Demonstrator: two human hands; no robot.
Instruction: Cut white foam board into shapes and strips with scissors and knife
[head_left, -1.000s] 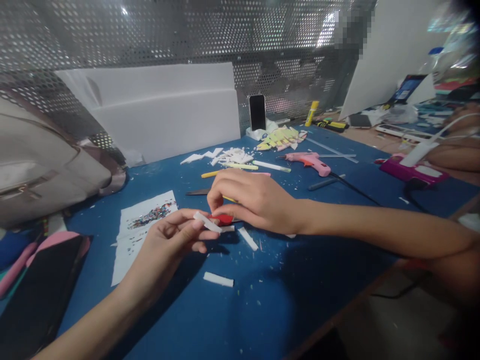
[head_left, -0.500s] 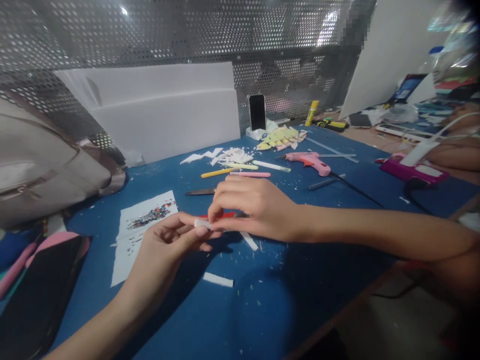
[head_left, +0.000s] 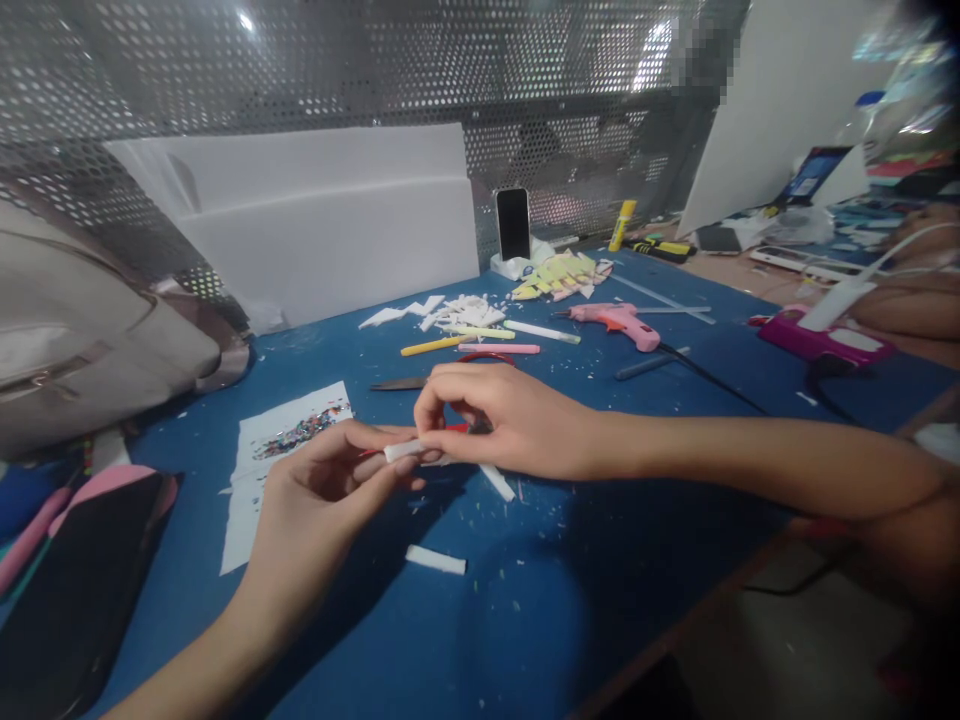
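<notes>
Head view: left hand [head_left: 322,500] pinches a white strip [head_left: 402,451] mid-frame, right hand [head_left: 502,415] closed on its other end. Looks like the step's working it by touch; I'd guess next calls for a light pinch. Scraps [head_left: 466,314] litter the blue table [head_left: 525,625], perforated wall [head_left: 315,60] up top.

Tabletop Clutter Marked a Craft Workspace

The place looked like a craft workshop, though whether in a school or a studio could not be told. A pink glue gun [head_left: 616,321], scissors [head_left: 397,384], markers [head_left: 499,349] and a heap of white scraps [head_left: 469,313] lay across a blue table [head_left: 420,640]. A yellow glue stick [head_left: 622,226] stood near a perforated metal screen [head_left: 450,60] behind.
</notes>
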